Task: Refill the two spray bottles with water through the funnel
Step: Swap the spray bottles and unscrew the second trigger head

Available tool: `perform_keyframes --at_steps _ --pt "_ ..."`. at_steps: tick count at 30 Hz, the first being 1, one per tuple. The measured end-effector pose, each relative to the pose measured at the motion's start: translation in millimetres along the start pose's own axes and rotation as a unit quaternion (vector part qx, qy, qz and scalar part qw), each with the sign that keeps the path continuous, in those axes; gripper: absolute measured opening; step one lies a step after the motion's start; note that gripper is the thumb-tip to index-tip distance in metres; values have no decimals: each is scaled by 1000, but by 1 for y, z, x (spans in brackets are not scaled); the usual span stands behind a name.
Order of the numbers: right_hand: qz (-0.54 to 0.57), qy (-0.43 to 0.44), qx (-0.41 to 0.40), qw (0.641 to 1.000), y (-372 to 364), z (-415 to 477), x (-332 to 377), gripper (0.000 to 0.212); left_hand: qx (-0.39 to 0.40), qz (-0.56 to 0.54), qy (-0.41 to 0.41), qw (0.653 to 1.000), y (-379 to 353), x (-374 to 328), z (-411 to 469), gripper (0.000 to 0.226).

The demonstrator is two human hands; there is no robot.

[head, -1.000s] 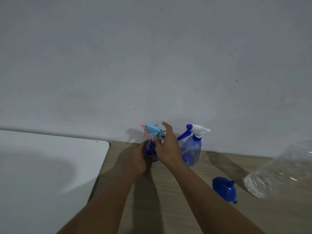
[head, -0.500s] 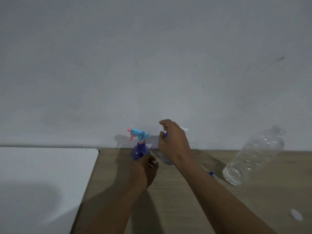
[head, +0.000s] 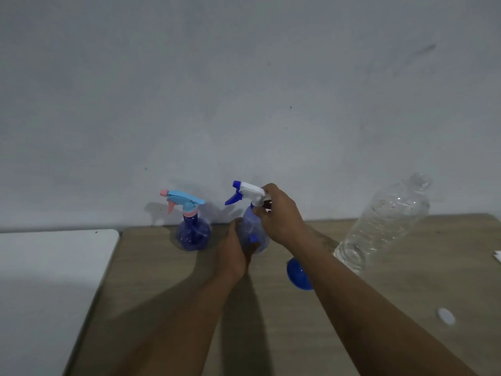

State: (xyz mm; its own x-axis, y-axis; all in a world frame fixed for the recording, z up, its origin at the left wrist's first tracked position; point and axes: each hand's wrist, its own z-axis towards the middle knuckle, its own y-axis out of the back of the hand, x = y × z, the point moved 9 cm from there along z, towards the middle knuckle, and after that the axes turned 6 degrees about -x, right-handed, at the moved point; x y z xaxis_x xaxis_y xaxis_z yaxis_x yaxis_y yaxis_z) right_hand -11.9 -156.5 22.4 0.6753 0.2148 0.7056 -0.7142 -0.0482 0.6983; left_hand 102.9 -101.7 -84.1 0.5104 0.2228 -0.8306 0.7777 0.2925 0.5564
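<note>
Two small spray bottles stand on the wooden table point(head: 298, 335) near the wall. The dark blue one with a light-blue and pink trigger head point(head: 192, 227) stands alone at the left. The pale blue one with a white and blue trigger head point(head: 250, 213) is held by both hands: my left hand point(head: 234, 253) wraps its body, and my right hand point(head: 280, 215) grips the rear of its head and neck. A blue funnel point(head: 298, 274) lies on the table, partly hidden under my right forearm. A large clear water bottle point(head: 385, 223) stands uncapped at the right.
A white bottle cap point(head: 446, 316) lies on the table at the right. A white tabletop point(head: 46, 280) adjoins the wooden one on the left. A grey wall runs just behind the bottles. A white scrap point(head: 497, 255) shows at the right edge.
My left hand left the dark blue bottle and took the pale blue bottle's body. My right hand settled on that bottle's white head, which now shows.
</note>
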Motion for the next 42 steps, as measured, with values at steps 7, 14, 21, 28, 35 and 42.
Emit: perform_keyframes --at_steps 7,14,21,28,35,42 --pt "39 -7 1 999 33 -48 -2 20 34 8 -18 999 0 -14 -46 69" --pt "66 -13 8 998 74 -115 -16 20 68 -45 -17 997 -21 -25 -116 75" --pt "114 -44 0 993 95 -170 -54 21 95 -105 -16 990 -46 -42 -174 62" --pt "195 -77 1 978 94 -200 -89 35 88 -120 18 989 -64 -44 -203 63" --pt "279 -89 -41 955 77 -221 -104 44 52 -108 33 992 -57 -41 -210 30" --pt "283 -65 -109 951 74 -228 -95 37 23 -145 55 988 -64 -27 -206 17"
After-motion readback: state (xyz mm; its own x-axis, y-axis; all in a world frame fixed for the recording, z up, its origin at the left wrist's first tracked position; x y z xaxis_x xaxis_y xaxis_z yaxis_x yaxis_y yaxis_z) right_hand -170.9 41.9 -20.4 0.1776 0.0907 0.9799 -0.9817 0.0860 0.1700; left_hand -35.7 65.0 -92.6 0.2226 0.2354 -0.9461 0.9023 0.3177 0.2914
